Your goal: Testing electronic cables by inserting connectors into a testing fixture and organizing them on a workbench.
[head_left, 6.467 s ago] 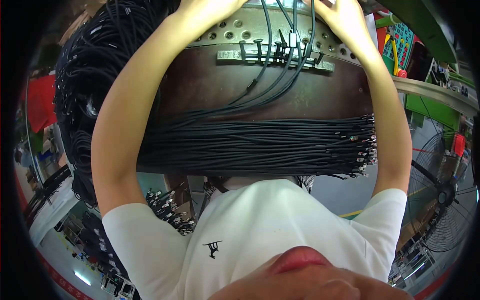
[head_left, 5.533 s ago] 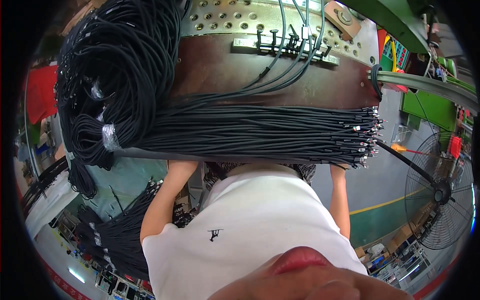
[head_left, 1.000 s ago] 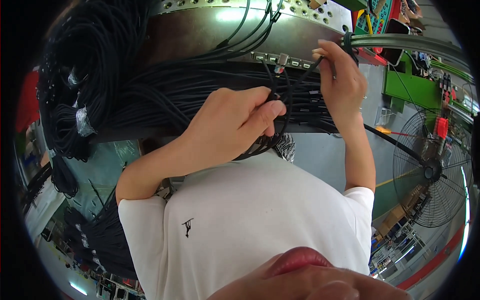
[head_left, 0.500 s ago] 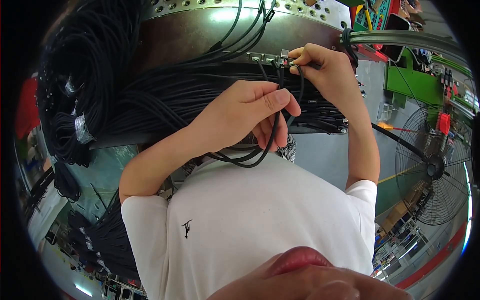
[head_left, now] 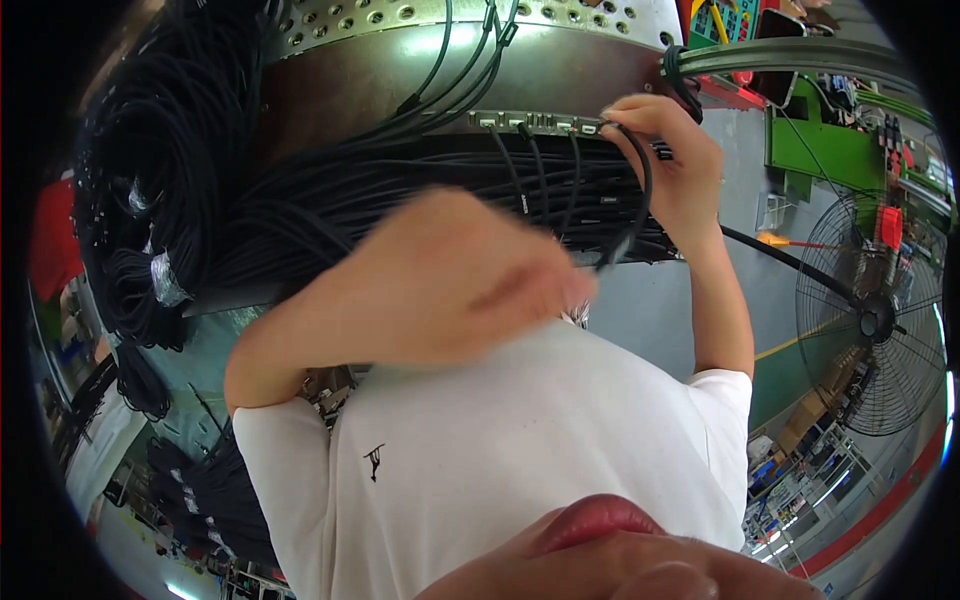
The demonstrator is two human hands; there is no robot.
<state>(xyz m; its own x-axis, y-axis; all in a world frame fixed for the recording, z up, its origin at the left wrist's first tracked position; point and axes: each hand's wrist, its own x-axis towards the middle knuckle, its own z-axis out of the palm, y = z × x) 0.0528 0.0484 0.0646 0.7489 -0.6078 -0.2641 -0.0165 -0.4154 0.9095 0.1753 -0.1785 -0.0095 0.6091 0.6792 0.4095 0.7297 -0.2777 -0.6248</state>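
My right hand [head_left: 675,165] pinches the end of a black cable [head_left: 648,185] at the right end of a metal strip of ports [head_left: 548,124]. The plug itself is mostly hidden by the fingertips. From there the cable curves down toward my left hand [head_left: 470,285], which is in front of my chest and smeared by motion, its fingers too blurred to read. Several other black cables hang from the strip, among them a thin cable [head_left: 574,180] left of my right hand. A dense bundle of black cables [head_left: 420,175] lies below the strip, partly covered by my left hand.
A large coil of black cables [head_left: 170,130] hangs at the left, with a silvery wrapped tie [head_left: 168,280]. Above the strip is a perforated metal plate [head_left: 560,14]. A curved metal rail [head_left: 790,55] and a caged fan [head_left: 872,315] stand at the right.
My right hand has shifted slightly right and down, to the strip's right end. My left hand has moved down and left, away from the strip, and is now blurred.
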